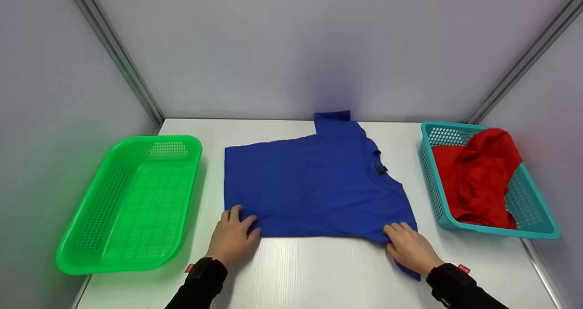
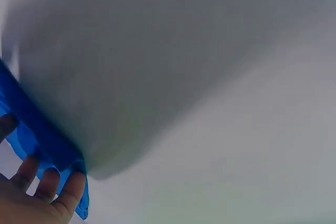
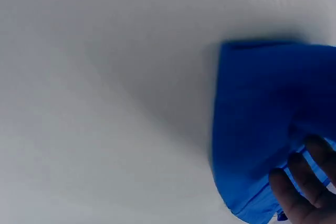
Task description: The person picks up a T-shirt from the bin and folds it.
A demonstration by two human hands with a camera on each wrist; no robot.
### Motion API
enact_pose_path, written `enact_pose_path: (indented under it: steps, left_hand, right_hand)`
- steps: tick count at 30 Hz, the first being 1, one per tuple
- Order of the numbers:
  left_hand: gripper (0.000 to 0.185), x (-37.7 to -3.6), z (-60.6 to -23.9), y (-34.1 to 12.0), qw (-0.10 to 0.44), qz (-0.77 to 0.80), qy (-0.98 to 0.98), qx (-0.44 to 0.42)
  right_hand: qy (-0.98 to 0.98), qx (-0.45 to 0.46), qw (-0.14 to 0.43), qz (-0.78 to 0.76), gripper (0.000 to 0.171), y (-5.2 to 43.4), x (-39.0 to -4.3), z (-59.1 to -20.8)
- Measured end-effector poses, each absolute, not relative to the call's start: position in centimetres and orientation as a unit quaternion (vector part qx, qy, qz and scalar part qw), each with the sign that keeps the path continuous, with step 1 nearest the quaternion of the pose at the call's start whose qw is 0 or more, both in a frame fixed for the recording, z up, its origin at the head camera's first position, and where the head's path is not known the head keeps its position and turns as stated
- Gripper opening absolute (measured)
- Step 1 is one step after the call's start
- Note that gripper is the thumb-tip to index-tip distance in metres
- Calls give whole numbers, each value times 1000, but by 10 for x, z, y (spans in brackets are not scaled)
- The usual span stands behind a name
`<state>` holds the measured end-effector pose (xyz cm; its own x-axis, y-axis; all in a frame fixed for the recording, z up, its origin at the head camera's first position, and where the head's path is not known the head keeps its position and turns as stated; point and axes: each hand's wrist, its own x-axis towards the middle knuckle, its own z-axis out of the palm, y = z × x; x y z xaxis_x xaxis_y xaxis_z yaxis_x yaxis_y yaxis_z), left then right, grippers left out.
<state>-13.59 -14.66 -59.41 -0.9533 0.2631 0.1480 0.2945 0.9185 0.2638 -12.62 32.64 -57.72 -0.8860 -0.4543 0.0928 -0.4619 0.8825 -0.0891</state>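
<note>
- While the blue cotton t-shirt (image 1: 314, 186) lies spread flat in the middle of the white surface (image 1: 319, 272), both hands are on its near edge.
- Left hand (image 1: 232, 238) pinches the near left corner, fabric bunched under the fingers (image 2: 50, 182).
- Right hand (image 1: 410, 247) grips the near right sleeve edge.
- Green perforated plastic basket (image 1: 132, 200) sits off to the left, nothing in it.
- Teal plastic basket (image 1: 537, 222) on the right holds a crumpled red garment (image 1: 478, 177).
</note>
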Motion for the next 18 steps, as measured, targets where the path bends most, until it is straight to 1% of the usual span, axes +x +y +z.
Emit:
enact_pose_path:
  steps: [3,6,7,8,10,12,14,15,18]
  left_hand:
    - [38,-139,-596,-144,69,-164,-976,-127]
    - [50,-142,-594,-142,62,-142,-981,-120]
    - [48,-143,-593,-141,60,-134,-982,-121]
    - [42,-144,-591,-141,59,-129,-982,-123]
    - [28,-145,-587,-142,63,-118,-982,-133]
    - [21,-145,-582,-143,72,-119,-980,-144]
    - [23,-142,-576,-146,80,-127,-977,-152]
    - [25,-140,-573,-147,81,-135,-975,-155]
    - [29,-132,-564,-153,78,-172,-969,-157]
  right_hand:
    - [-971,219,36,86,19,325,-126,-574]
    - [-972,212,33,100,19,324,-127,-572]
    - [-972,212,31,100,20,325,-128,-572]
    - [-971,215,29,101,22,326,-128,-571]
    - [-969,231,23,89,30,328,-128,-571]
    - [-966,249,10,67,44,332,-128,-570]
    - [-963,268,-2,41,59,337,-128,-569]
    - [-961,275,-5,24,62,340,-128,-569]
    - [-958,286,11,-15,66,348,-128,-569]
